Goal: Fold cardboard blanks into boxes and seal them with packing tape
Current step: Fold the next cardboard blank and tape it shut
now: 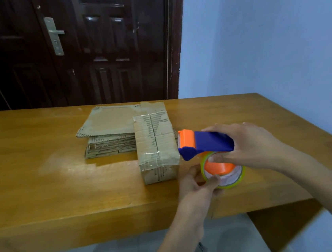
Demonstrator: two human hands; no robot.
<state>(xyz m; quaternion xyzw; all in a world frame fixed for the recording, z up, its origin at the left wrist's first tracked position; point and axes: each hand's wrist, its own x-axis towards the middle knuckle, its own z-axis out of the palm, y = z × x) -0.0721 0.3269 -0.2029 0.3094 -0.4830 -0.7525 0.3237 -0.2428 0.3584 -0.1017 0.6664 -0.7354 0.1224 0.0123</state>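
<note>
The taped box (156,147) stands on the desk (54,190), its long axis running away from the viewer, sealed seam on top. Flat cardboard blanks (108,136) are stacked just left, touching it. To the right, the right hand (250,145) grasps the tape dispenser (206,142), its orange head pointing left toward the box. The left hand (196,184) pinches the tape roll (224,173).

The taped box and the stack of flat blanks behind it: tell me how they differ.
The taped box is folded into a closed block; the stack of flat blanks lies unfolded in layers. The box carries clear tape across its top seam and near end; the top blank shows no fresh sealing that I can make out. The box stands taller than the stack. Both are worn brown corrugated cardboard resting on the wooden table.
</note>
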